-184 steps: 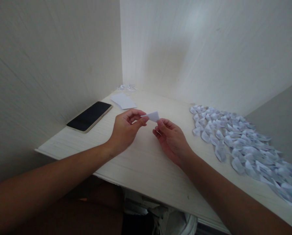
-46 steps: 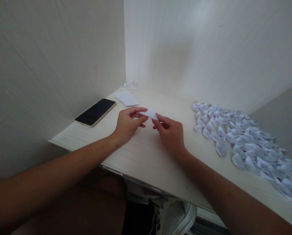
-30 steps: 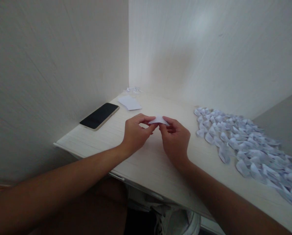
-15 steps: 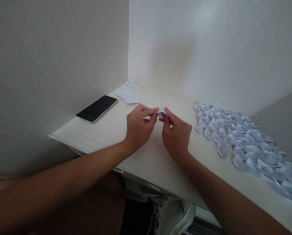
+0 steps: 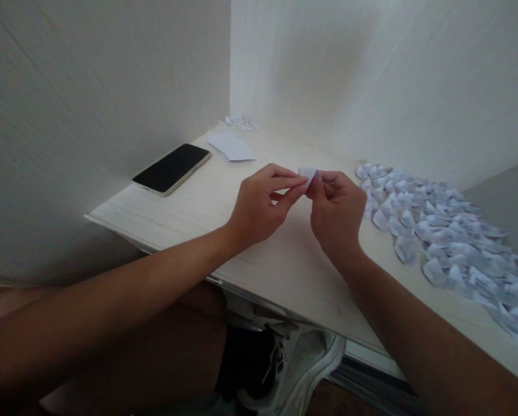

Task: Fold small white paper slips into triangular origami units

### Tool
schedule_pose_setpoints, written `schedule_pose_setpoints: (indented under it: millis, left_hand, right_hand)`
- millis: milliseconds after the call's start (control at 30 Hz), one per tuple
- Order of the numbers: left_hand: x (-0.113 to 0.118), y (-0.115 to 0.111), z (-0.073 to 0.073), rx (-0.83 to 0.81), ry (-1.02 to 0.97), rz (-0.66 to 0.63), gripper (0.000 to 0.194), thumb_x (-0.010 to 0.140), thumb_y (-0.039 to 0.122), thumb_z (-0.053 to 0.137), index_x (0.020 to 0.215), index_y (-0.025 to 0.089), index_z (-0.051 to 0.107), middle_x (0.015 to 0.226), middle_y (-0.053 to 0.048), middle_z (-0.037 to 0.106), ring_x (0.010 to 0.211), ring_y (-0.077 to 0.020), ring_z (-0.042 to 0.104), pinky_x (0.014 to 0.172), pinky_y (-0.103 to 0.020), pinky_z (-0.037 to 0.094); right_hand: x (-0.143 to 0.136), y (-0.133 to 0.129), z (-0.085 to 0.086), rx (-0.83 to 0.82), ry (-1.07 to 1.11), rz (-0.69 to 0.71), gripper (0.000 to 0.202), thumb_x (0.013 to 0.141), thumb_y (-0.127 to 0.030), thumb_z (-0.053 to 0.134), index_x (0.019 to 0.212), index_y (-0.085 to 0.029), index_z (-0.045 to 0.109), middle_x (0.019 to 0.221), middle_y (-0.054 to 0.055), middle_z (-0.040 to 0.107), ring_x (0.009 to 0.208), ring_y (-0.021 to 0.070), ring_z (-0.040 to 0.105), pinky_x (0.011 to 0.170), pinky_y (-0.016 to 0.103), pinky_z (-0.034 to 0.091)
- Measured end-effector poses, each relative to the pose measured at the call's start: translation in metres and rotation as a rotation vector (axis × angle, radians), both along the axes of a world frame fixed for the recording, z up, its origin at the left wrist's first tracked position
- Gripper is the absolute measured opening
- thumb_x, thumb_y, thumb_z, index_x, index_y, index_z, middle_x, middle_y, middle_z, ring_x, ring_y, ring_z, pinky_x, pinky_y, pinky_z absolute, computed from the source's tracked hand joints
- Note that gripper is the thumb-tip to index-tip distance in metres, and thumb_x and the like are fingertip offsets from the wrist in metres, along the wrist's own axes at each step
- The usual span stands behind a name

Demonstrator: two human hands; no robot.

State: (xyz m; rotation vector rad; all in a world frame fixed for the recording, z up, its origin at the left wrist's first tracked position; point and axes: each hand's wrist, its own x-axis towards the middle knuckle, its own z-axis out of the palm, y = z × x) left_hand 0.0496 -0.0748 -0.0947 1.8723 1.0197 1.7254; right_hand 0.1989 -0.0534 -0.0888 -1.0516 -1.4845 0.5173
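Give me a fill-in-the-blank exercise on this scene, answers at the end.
1. The left hand and right hand pinch one small white piece of ____.
2. The phone lies on the person's ____ side of the table.
3. The many folded pieces lie nearer the ____ hand.
Missing words: paper; left; right.

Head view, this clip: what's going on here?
A person is working a small white paper over a pale table. The left hand and the right hand both pinch it in their fingertips, and it looks bent or folded. A spread of shaped white pieces lies to the right. To the left are a dark-screened phone and flat white sheets, with thin white scraps near the back corner.
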Motion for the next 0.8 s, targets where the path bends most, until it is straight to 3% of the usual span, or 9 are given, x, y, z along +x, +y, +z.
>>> schedule_pose_setpoints:
  millis: [167, 267, 367, 567, 800]
  left_hand:
    - [-0.005, 0.007, -0.001, -0.182, -0.182, -0.089, 0.014, 0.082, 0.020, 0.087, 0.094, 0.016, 0.080, 0.113, -0.010, 0.077, 0.106, -0.0194, 0.074, 0.078, -0.024, 0.064]
    - [-0.006, 0.010, 0.000, -0.314, -0.368, -0.195, 0.039, 0.068, 0.012, 0.093, 0.099, 0.016, 0.071, 0.110, -0.006, 0.076, 0.097, -0.0178, 0.076, 0.086, -0.030, 0.065]
    - [-0.007, 0.010, 0.001, -0.463, -0.491, -0.265, 0.060, 0.066, 0.008, 0.092, 0.117, 0.019, 0.061, 0.097, -0.002, 0.075, 0.083, -0.0159, 0.076, 0.078, -0.030, 0.064]
    - [-0.009, 0.010, 0.004, -0.532, -0.520, -0.270, 0.048, 0.069, 0.004, 0.089, 0.107, 0.016, 0.061, 0.073, 0.003, 0.071, 0.065, -0.0132, 0.072, 0.071, -0.029, 0.060]
    - [-0.010, 0.011, 0.003, -0.569, -0.441, -0.253, 0.045, 0.071, 0.004, 0.089, 0.108, 0.015, 0.066, 0.079, -0.003, 0.079, 0.071, -0.0162, 0.077, 0.072, -0.030, 0.063]
  right_hand:
    - [0.005, 0.007, -0.006, -0.118, 0.058, 0.082, 0.027, 0.091, -0.049, 0.078, 0.092, -0.022, 0.080, 0.089, 0.004, 0.081, 0.080, 0.0195, 0.075, 0.078, 0.038, 0.063]
    - [0.004, 0.007, -0.006, -0.160, 0.080, 0.153, 0.025, 0.087, -0.047, 0.082, 0.090, -0.022, 0.081, 0.092, 0.004, 0.081, 0.080, 0.0184, 0.073, 0.078, 0.038, 0.062]
    - [0.003, 0.006, -0.002, -0.219, 0.118, 0.254, 0.024, 0.083, -0.043, 0.086, 0.091, -0.022, 0.079, 0.089, 0.002, 0.080, 0.077, 0.0161, 0.071, 0.075, 0.034, 0.061]
    - [0.006, 0.003, 0.009, -0.330, 0.110, 0.444, 0.035, 0.088, -0.056, 0.079, 0.085, -0.022, 0.074, 0.080, 0.001, 0.076, 0.073, 0.0142, 0.070, 0.067, 0.028, 0.056]
    - [0.010, 0.008, 0.008, -0.270, 0.031, 0.368, 0.034, 0.084, -0.051, 0.086, 0.082, -0.021, 0.070, 0.069, -0.001, 0.071, 0.063, 0.0123, 0.064, 0.057, 0.025, 0.049]
